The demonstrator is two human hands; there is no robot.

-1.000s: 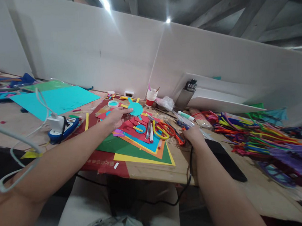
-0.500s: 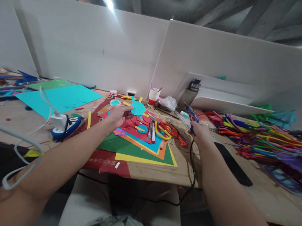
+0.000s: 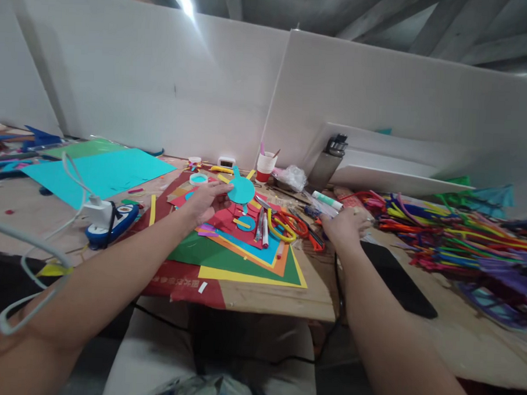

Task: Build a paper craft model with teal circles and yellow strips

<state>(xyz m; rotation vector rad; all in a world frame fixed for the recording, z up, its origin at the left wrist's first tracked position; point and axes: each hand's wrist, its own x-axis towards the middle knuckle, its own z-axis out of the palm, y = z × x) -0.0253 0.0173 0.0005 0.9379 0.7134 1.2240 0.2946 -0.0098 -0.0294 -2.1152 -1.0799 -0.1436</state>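
Observation:
My left hand (image 3: 211, 202) pinches the left edge of a turquoise paper disc (image 3: 241, 190) above the paper pile. Small turquoise and yellow paper strips stick out from the disc's rim. My right hand (image 3: 346, 225) is low over the table at the right, its fingers apart. Just left of it lies the blue glue gun (image 3: 312, 212), partly hidden, its black cable running down off the table edge. A white and green glue stick (image 3: 327, 200) lies just beyond the right fingers. Scissors with orange handles (image 3: 294, 223) and markers (image 3: 265, 229) rest on the colored paper (image 3: 243, 256).
At the back stand a red and white paper cup (image 3: 265, 167) and a grey bottle (image 3: 328, 162). Pipe cleaners (image 3: 445, 234) are heaped at the right, beside a black phone (image 3: 399, 279). A blue and white power strip (image 3: 112, 224) with a white plug sits at the left.
The glue gun, held up in my right hand before, now lies on the table. My right hand has lowered and its fingers have spread. The left hand still holds the paper disc.

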